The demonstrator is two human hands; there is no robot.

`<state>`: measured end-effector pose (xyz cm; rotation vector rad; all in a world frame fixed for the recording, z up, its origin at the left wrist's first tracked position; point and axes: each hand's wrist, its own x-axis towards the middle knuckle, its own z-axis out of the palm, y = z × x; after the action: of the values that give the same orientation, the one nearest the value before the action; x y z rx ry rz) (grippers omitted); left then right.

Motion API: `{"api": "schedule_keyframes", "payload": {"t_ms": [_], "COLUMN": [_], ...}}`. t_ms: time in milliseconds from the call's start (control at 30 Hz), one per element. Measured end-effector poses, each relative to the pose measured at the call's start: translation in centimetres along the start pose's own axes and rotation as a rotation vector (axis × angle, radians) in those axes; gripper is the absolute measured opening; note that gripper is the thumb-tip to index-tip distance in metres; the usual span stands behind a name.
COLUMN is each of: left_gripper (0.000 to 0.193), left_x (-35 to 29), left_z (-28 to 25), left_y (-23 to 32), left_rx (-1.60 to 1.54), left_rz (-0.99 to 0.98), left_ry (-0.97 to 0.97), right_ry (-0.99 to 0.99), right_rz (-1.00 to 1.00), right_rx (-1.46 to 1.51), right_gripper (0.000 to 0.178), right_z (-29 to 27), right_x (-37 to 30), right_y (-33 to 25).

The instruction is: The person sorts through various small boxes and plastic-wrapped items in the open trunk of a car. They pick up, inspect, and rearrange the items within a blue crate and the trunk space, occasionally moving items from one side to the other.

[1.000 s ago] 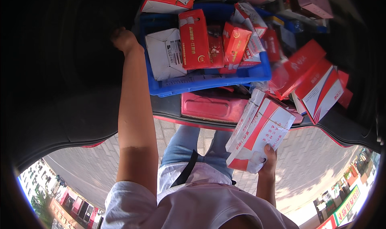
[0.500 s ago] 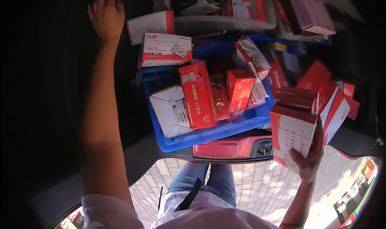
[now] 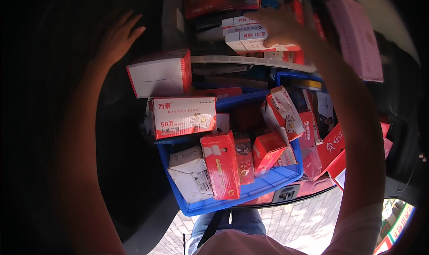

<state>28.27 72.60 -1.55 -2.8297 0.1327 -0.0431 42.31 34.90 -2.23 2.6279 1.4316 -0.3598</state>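
Note:
My right hand reaches into a clear plastic bin at the far middle. Its thumb and fingers span the right part of a pair of white-and-red cartons, stacked together inside the bin; the palm side is partly hidden. In the dark at the far left, my left hand is open with its fingers apart, holding nothing. Nearest to it is a white carton with a red side. Just nearer sits a white-and-red box at the back left edge of a blue crate.
Inside the blue crate are a worn white box, a tall red box and other red cartons. A pink box stands beyond the clear bin to the right. More red boxes lie right of the crate, by the vehicle's trunk latch.
My right hand has gone from the near right, where it held a pair of cartons, to the far clear bin with them. The left hand's fingers have spread. The view has shifted forward.

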Motion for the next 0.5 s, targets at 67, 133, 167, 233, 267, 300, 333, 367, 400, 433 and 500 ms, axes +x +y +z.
{"api": "schedule_keyframes", "payload": {"t_ms": [67, 133, 167, 233, 267, 300, 333, 367, 400, 433, 500], "left_gripper": [0.062, 0.060, 0.058, 0.056, 0.059, 0.063, 0.066, 0.067, 0.068, 0.070, 0.071], "left_x": [2.2, 4.9, 6.7, 9.6, 10.3, 10.5, 10.6, 10.3, 9.8, 9.5, 9.0], "left_z": [2.9, 3.4, 3.3, 10.7, 11.3, 11.0, 10.1, 7.8, 3.9, 2.0, 5.8], "left_y": [1.6, 4.0, 5.5, 4.6, 5.6, 7.1, 8.8, 10.1, 11.0, 11.0, 8.9], "left_rx": [0.000, -0.142, -0.296, -0.157, -0.325, -0.496, -0.672, -0.686, -0.695, -0.694, -0.653], "left_rz": [-0.082, -0.185, -0.231, -0.175, -0.297, -0.416, -0.529, -0.480, -0.434, -0.396, -0.367], "left_ry": [0.074, 0.089, 0.071, 0.140, 0.121, 0.098, 0.074, 0.043, 0.011, -0.019, 0.116], "right_ry": [-0.144, -0.213, -0.167, -0.032, -0.019, 0.003, 0.024, 0.040, 0.065, 0.121, 0.274], "right_rz": [-0.019, -0.037, -0.029, -0.062, -0.045, -0.108, -0.164, -0.219, -0.230, -0.224, -0.226], "right_rx": [0.031, 0.065, 0.039, -0.009, -0.007, 0.032, 0.070, 0.120, 0.002, -0.042, 0.073], "right_gripper": [0.083, 0.085, 0.085, 0.085, 0.077, 0.074, 0.071, 0.067, 0.061, 0.057, 0.046], "right_z": [1.9, 3.6, 4.8, 5.9, 6.9, 7.7, 8.3, 9.3, 9.9, 10.5, 9.6], "right_x": [2.5, 4.7, 5.2, 7.4, 8.4, 9.1, 9.5, 9.7, 9.9, 10.0, 10.8], "right_y": [-0.8, -2.3, -2.9, -6.0, -6.7, -6.7, -6.4, -5.9, -5.1, -4.3, -4.2]}}
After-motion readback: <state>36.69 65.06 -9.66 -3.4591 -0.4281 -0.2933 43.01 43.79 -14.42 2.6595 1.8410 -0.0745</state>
